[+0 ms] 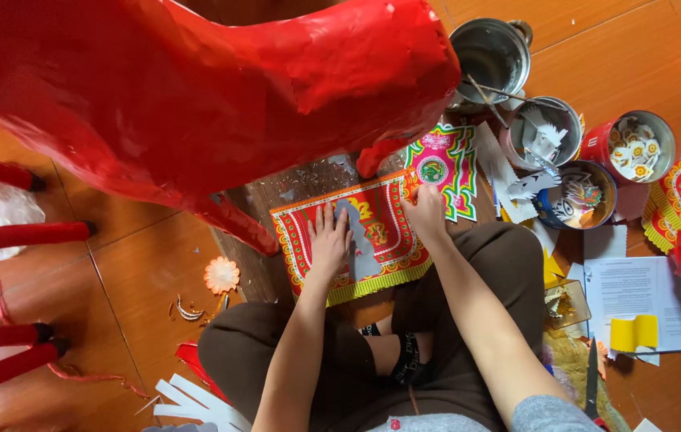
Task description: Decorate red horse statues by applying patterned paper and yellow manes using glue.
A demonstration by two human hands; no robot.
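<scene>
Nearby, legs: the person sits cross-legged in brown trousers on a wooden floor.
Left hand: the left hand lies flat, fingers spread, on a red patterned paper sheet with yellow fringed edge, holding nothing.
Right hand: the right hand presses the sheet's upper right part, fingers bent; I cannot tell whether it pinches anything.
Grey shape: a grey paper cut-out lies on the sheet between both hands.
Right side: white printed papers with a yellow slip.
Farther: round tins of paper cut-outs, a steel pot.
Overhead: a large glossy red papier-mâché figure hides the sheet's upper left corner.
</scene>
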